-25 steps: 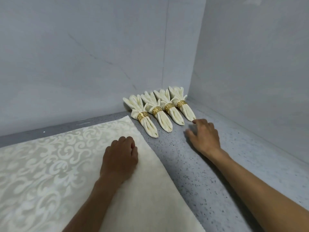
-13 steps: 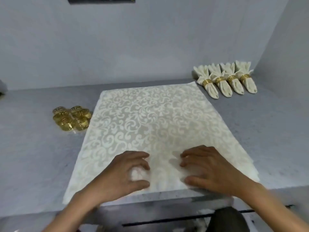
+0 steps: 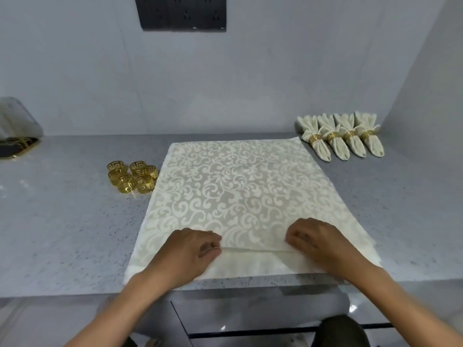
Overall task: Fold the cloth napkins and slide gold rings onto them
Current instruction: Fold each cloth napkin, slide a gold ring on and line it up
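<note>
A cream napkin with a swirl pattern lies spread flat on the grey counter. Its near edge is folded up into a narrow pleat. My left hand pinches the left end of that pleat. My right hand pinches the right end. Several loose gold rings sit in a cluster just left of the napkin. Several folded napkins with gold rings lie in a row at the back right corner.
A dark tray with gold trim sits at the far left under a grey cloth. A black socket panel is on the back wall. A side wall closes the right. The counter's front edge runs just below my wrists.
My view swung from the back right corner to the spread napkin. Both hands came to its near edge, took hold of it and folded it up into a pleat.
</note>
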Tool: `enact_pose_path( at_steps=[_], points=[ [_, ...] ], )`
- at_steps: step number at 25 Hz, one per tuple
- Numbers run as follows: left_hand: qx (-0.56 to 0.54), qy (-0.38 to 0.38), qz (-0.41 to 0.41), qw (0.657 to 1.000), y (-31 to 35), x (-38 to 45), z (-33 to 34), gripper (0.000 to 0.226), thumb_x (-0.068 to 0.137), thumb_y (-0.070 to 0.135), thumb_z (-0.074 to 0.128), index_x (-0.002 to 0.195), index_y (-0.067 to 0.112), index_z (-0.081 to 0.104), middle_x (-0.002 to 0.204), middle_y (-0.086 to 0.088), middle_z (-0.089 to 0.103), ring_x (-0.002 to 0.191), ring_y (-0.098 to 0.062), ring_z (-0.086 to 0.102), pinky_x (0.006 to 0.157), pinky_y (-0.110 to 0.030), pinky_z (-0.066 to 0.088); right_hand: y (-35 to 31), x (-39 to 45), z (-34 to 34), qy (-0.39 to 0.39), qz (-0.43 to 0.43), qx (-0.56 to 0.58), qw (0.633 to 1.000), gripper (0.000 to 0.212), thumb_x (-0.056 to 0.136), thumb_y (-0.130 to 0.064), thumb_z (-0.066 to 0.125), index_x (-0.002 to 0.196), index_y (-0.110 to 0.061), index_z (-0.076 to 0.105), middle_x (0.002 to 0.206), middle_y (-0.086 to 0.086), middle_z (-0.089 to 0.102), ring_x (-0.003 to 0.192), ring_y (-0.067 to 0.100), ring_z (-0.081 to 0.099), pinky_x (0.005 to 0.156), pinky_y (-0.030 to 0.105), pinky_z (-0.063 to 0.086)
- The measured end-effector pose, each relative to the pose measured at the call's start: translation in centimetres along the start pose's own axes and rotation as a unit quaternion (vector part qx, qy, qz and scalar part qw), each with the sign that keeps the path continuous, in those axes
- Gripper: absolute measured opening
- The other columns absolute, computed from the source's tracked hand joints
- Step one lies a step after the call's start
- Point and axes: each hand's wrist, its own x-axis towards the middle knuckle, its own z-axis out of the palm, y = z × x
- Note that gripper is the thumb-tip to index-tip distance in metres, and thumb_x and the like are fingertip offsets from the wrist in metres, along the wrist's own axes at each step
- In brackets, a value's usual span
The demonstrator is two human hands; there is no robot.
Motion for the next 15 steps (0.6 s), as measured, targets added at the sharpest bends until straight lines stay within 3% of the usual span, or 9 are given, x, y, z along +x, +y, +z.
enact_pose_path(
  at_steps=[1,3,6,8,10,11,13,15],
  points=[
    [-0.004,0.018,0.0,1.0,0.3,0.3,0.0,0.01,0.093,0.038,0.063,0.093,0.031,0.07,0.087,0.015,0.073,0.08,-0.006,0.067,0.078,-0.027,0.053,-0.1,-0.3,0.0,-0.017,-0.003,-0.009,1.0,0.051,0.08,-0.082,0.04,0.107,-0.043,0.06,0.109,-0.034,0.055,0.101,-0.01,0.049,0.091,0.02,0.041],
    [-0.004,0.044,-0.002,0.999,0.8,1.0,-0.7,0.009,0.097,0.037,0.057,0.091,0.032,0.062,0.072,0.013,0.067,0.067,-0.011,0.061,0.067,-0.024,0.047,-0.3,-1.0,-0.6,-0.032,-0.024,-0.06,0.997,0.042,0.086,-0.063,0.058,0.124,-0.046,0.055,0.12,-0.038,0.045,0.111,-0.013,0.043,0.098,0.018,0.035],
    [0.084,-0.034,-0.015,0.996,-0.6,0.8,-3.1,0.014,0.092,0.044,0.062,0.104,0.039,0.058,0.096,0.025,0.066,0.088,0.002,0.061,0.081,-0.027,0.05,2.6,-1.8,-2.4,0.077,-0.039,-0.157,0.984,0.03,0.081,-0.016,0.078,0.106,-0.031,0.073,0.102,-0.019,0.071,0.091,0.011,0.069,0.075,0.027,0.051],
    [0.169,-0.088,-0.054,0.98,-2.0,0.4,-5.4,0.018,0.091,0.039,0.064,0.107,0.044,0.063,0.107,0.027,0.063,0.101,0.001,0.06,0.088,-0.027,0.05,4.5,-2.0,-4.7,0.127,0.008,-0.167,0.978,0.028,0.079,-0.009,0.077,0.098,-0.029,0.076,0.096,-0.013,0.074,0.084,0.014,0.07,0.068,0.026,0.049],
    [0.124,-0.088,-0.086,0.985,-2.8,0.0,-8.0,0.015,0.092,0.03,0.067,0.084,0.042,0.068,0.09,0.024,0.069,0.088,0.001,0.064,0.074,-0.023,0.049,5.0,-1.8,-6.7,0.051,0.027,-0.14,0.988,0.012,0.091,-0.034,0.065,0.094,-0.029,0.075,0.091,-0.013,0.073,0.081,0.009,0.067,0.067,0.028,0.05],
    [0.068,-0.099,-0.089,0.989,-2.8,-0.1,-9.1,0.02,0.091,0.027,0.068,0.076,0.039,0.069,0.081,0.02,0.07,0.078,0.001,0.064,0.067,-0.021,0.046,4.7,-1.5,-7.7,-0.014,0.036,-0.125,0.991,0.026,0.093,-0.046,0.056,0.088,-0.027,0.073,0.084,-0.012,0.072,0.076,0.008,0.064,0.067,0.031,0.051],
    [-0.057,-0.182,-0.101,0.976,-2.3,-0.9,-11.0,0.012,0.088,0.024,0.073,0.077,0.026,0.075,0.079,0.008,0.073,0.072,-0.004,0.065,0.066,-0.023,0.046,4.1,-2.0,-9.3,-0.154,0.069,-0.017,0.986,0.028,0.092,-0.044,0.06,0.074,-0.024,0.066,0.071,-0.008,0.065,0.065,0.01,0.059,0.064,0.034,0.049],
    [-0.133,-0.289,-0.114,0.941,-2.1,-2.9,-12.4,0.009,0.083,0.026,0.079,0.085,0.017,0.078,0.084,0.002,0.076,0.076,-0.009,0.068,0.07,-0.024,0.049,4.0,-3.7,-10.9,-0.231,0.092,0.096,0.964,0.025,0.085,-0.04,0.073,0.065,-0.025,0.067,0.065,-0.004,0.061,0.061,0.009,0.056,0.063,0.031,0.046]
  ],
)
